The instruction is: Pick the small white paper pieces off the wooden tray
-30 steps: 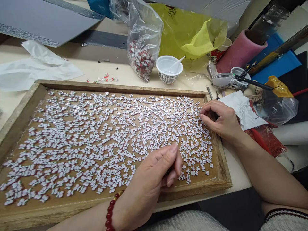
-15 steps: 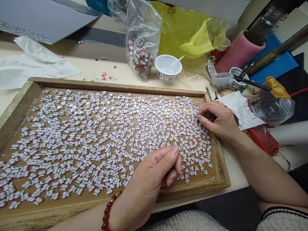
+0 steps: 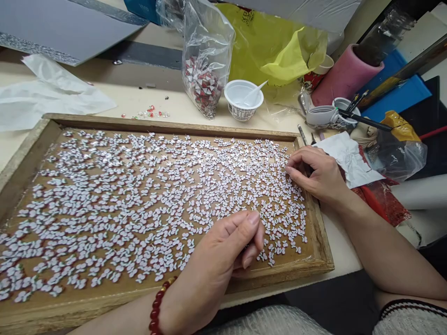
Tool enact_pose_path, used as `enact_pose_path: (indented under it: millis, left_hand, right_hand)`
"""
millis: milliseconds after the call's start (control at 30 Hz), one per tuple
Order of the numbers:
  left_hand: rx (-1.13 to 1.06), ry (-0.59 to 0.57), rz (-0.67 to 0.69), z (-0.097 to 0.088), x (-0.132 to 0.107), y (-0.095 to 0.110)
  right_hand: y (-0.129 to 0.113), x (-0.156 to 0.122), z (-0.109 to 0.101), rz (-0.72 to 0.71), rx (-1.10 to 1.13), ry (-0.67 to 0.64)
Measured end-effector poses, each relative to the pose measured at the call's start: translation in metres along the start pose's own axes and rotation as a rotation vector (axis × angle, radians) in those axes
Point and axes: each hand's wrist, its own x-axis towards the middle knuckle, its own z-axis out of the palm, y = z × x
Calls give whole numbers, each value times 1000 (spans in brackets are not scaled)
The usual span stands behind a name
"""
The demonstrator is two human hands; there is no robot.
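Note:
A shallow wooden tray [image 3: 316,232] lies in front of me, its brown floor strewn with several small white flower-shaped pieces [image 3: 146,200]. My left hand [image 3: 220,260], with a red bead bracelet at the wrist, hovers over the tray's near edge; its fingers are curled in and pinched, and what they hold is hidden. My right hand [image 3: 316,174] rests on the tray's right rim, thumb and forefinger pinched together at the pieces near the far right corner; what is between them is too small to make out.
Behind the tray stand a small white cup with a spoon [image 3: 243,98], a clear bag of red-and-white pieces [image 3: 206,60], a yellow plastic bag [image 3: 275,46] and a pink roll [image 3: 345,74]. White paper [image 3: 349,158] and brushes [image 3: 363,118] lie at the right. White plastic film [image 3: 52,95] lies far left.
The view has shifted slightly. My right hand has edged a little to the left over the pieces. My left hand has kept its pose.

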Motion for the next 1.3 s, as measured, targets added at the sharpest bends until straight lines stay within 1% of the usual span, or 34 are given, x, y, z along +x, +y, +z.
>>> enact_pose_path:
  millis: [1300]
  left_hand:
    - [8,-7,-15,0,-1,0]
  right_hand:
    - [0,0,0,-8,2,2]
